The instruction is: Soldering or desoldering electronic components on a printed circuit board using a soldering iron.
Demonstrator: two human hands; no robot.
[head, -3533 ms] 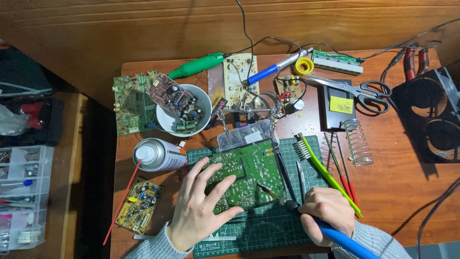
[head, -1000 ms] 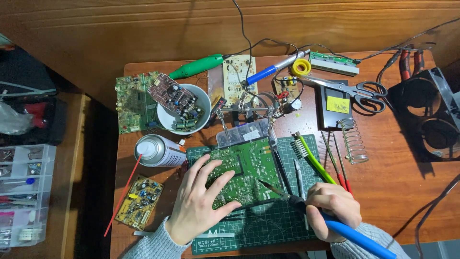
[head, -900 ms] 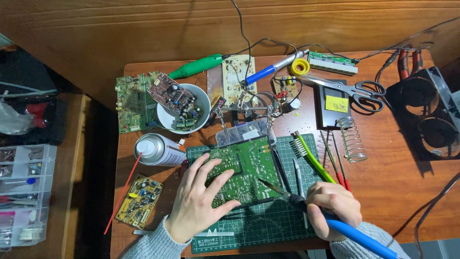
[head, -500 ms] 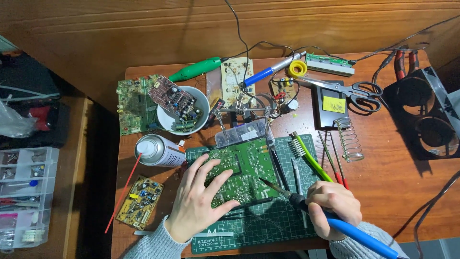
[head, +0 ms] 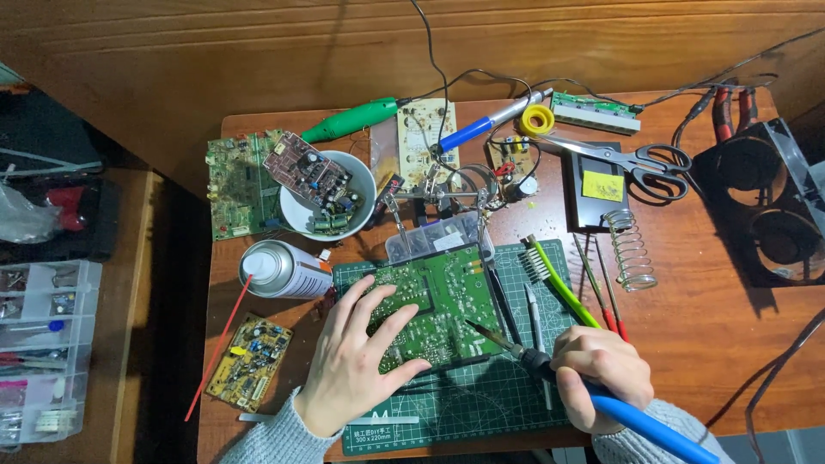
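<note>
A green circuit board (head: 438, 305) lies solder side up on a green cutting mat (head: 481, 404). My left hand (head: 352, 361) rests flat on the board's left part with fingers spread, pressing it down. My right hand (head: 601, 374) grips a blue-handled soldering iron (head: 640, 419); its dark tip (head: 473, 326) touches the board near its right edge. A green-handled brush (head: 559, 283) and thin tools lie just right of the board.
A spray can with a red straw (head: 279, 268), a white bowl holding boards (head: 326, 193), a small yellow board (head: 249, 361), scissors (head: 627, 157), a spring iron stand (head: 629, 249) and black fans (head: 760, 206) crowd the wooden table. Plastic drawers (head: 39, 344) stand at left.
The view has shifted slightly. Both hands stay in place, the left one on the board and the right one holding the iron's tip at the board's right side.
</note>
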